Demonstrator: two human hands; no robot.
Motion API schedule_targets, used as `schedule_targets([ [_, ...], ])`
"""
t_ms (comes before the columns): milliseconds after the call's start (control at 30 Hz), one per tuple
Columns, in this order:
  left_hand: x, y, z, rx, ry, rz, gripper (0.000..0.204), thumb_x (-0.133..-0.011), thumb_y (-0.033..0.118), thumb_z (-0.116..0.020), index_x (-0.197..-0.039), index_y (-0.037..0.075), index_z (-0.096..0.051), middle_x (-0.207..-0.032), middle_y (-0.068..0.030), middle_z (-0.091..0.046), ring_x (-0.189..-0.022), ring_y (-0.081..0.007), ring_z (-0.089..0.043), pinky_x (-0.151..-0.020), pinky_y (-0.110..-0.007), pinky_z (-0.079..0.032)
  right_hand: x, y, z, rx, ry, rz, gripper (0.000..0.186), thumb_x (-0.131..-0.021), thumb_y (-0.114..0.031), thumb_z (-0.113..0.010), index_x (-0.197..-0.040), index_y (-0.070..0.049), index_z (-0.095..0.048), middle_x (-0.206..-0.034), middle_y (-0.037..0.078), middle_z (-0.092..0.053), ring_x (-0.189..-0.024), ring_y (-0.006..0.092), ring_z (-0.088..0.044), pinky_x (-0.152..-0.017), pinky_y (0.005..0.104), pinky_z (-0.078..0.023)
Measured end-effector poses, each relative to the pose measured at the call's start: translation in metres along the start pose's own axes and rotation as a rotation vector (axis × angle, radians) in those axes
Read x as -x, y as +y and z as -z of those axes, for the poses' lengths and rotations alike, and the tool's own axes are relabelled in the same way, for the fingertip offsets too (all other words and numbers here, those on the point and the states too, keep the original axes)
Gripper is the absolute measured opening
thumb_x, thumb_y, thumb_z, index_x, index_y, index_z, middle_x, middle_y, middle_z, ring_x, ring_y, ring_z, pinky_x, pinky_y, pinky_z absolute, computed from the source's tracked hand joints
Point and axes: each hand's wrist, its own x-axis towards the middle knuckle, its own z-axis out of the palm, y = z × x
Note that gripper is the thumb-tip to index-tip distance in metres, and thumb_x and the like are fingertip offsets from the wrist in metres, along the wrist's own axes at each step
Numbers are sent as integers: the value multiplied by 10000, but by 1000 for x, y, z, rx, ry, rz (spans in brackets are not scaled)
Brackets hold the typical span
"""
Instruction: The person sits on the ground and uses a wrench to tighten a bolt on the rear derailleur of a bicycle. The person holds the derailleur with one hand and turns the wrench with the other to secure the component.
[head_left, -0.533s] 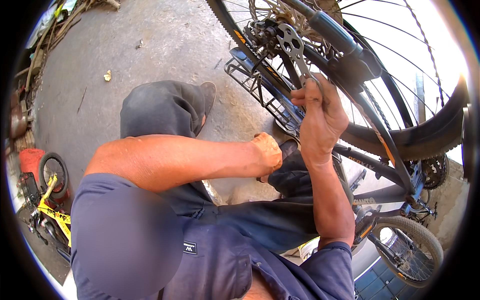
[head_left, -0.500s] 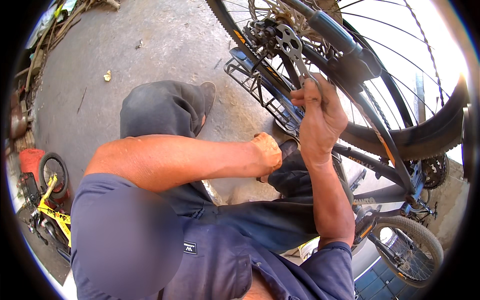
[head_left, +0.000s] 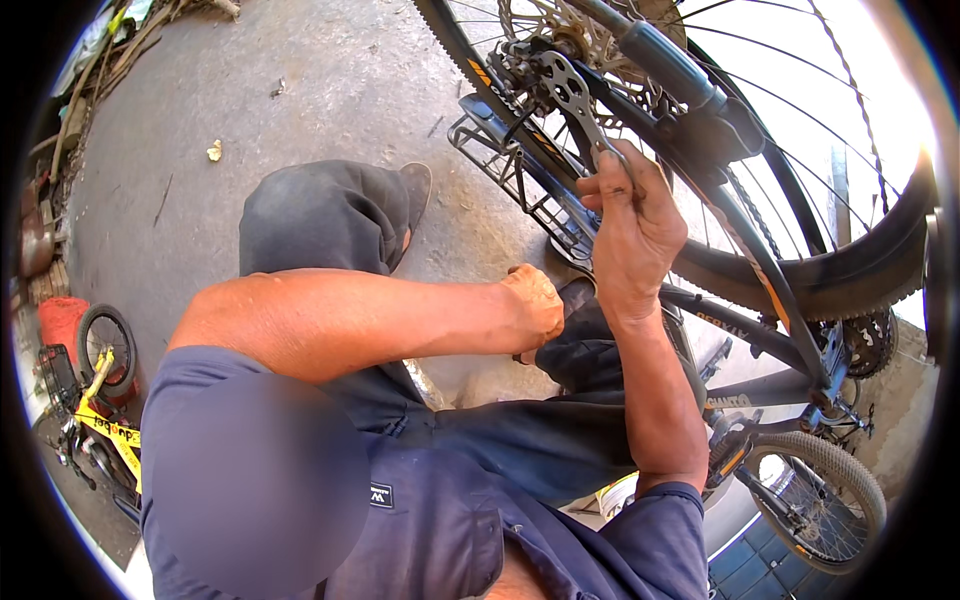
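In my right hand (head_left: 637, 230) is a flat metal multi-hole wrench (head_left: 572, 88), its handle pinched between thumb and fingers. Its holed head lies over the brake and hub area (head_left: 530, 75) of an upturned bicycle wheel; I cannot tell whether it touches a part. My left hand (head_left: 537, 305) is closed in a fist beside my dark shoe (head_left: 575, 297), its fingers turned under. Whatever it may hold is hidden. The brake disc (head_left: 525, 20) and a dark frame tube (head_left: 625, 115) are close to the wrench.
The bicycle's black rear rack (head_left: 515, 175) juts out left of the wheel. A tyre (head_left: 850, 285) curves at the right, with another wheel (head_left: 820, 495) below. A small yellow bicycle (head_left: 110, 425) and a red bucket-like object (head_left: 62, 318) stand far left, on concrete ground (head_left: 320, 80).
My right hand has shifted slightly left, and the wrench's head has swung left across the hub area. My left hand stays where it was.
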Motion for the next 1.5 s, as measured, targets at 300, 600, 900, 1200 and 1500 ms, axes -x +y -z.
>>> schedule_targets([
  [300, 1, 2, 10, -11, -99, 6, 156, -814, 124, -602, -834, 33, -727, -854, -164, -720, -832, -322, -727, -662, -424, -555, 0, -8, -1, -112, 53, 25, 189, -953, -19, -644, -1126, 55, -661, -921, 82, -673, -763, 127, -679, -647, 239, -561],
  [600, -3, 3, 7, -19, -115, 26, 178, -818, 121, -602, -882, 21, -735, -882, -176, -722, -843, -325, -726, -685, -425, -561, 2, -4, 3, 3, 8, 8, 229, -969, -63, -642, -1173, 42, -652, -966, 96, -693, -769, 134, -674, -639, 237, -524],
  [900, 1, 2, 8, -20, -61, -7, 165, -802, 109, -602, -854, 11, -724, -866, -192, -714, -826, -325, -725, -672, -426, -559, 0, 1, -2, -10, 0, 9, 233, -971, -49, -632, -1187, 37, -641, -968, 85, -678, -775, 138, -675, -648, 236, -526],
  [1200, 8, 0, 8, -42, 82, -35, 152, -802, 125, -601, -783, 35, -722, -800, -179, -707, -755, -335, -719, -631, -433, -553, 5, -14, 1, -53, 33, -8, 230, -980, -38, -610, -1188, 58, -625, -936, 122, -695, -771, 163, -683, -681, 261, -551],
  [1500, -11, -6, -1, 20, 22, 43, 296, -839, 234, -713, -1019, 2, -674, -1026, -187, -697, -1001, -359, -665, -844, -452, -529, 7, -6, 16, 181, -6, 172, 193, -862, 37, -679, -1054, 16, -684, -811, 104, -670, -667, 145, -664, -613, 277, -525],
])
